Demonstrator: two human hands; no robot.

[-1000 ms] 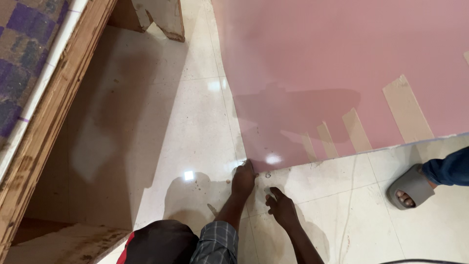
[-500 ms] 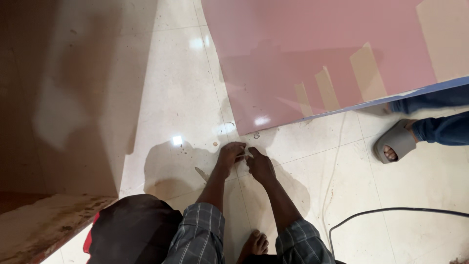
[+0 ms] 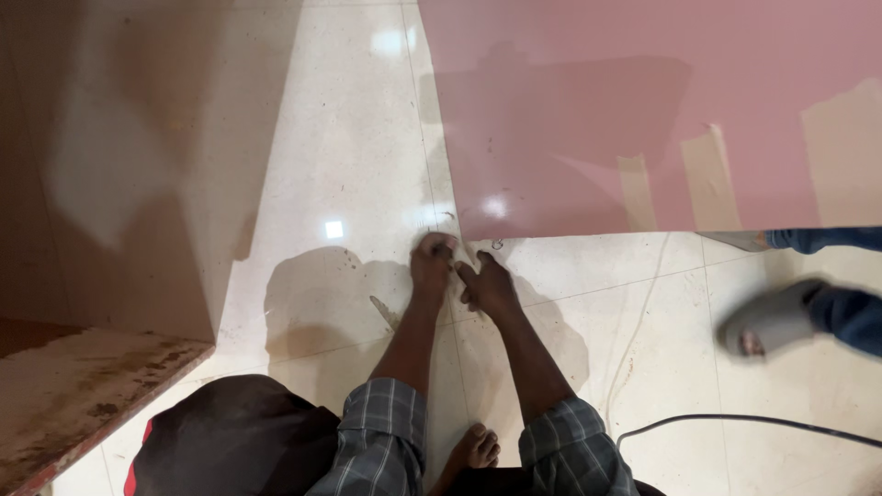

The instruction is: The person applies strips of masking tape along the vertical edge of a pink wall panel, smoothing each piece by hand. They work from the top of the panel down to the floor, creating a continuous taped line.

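My left hand (image 3: 433, 264) is curled shut on the floor (image 3: 349, 165), knuckles just short of the pink sheet (image 3: 643, 101) and its near edge; whether it grips anything I cannot tell. My right hand (image 3: 490, 287) lies beside it, finger pointing at the left. A sandalled foot (image 3: 770, 319) stands to the right, a cable (image 3: 735, 420) behind it; open tile lies left, up to a wooden board (image 3: 110, 165).

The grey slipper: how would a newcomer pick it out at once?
Start at the big pink laminate sheet lying on the pale tiled floor. Below its near edge, far right, the grey slipper sits on another person's foot, the only footwear beside the blue trouser leg.
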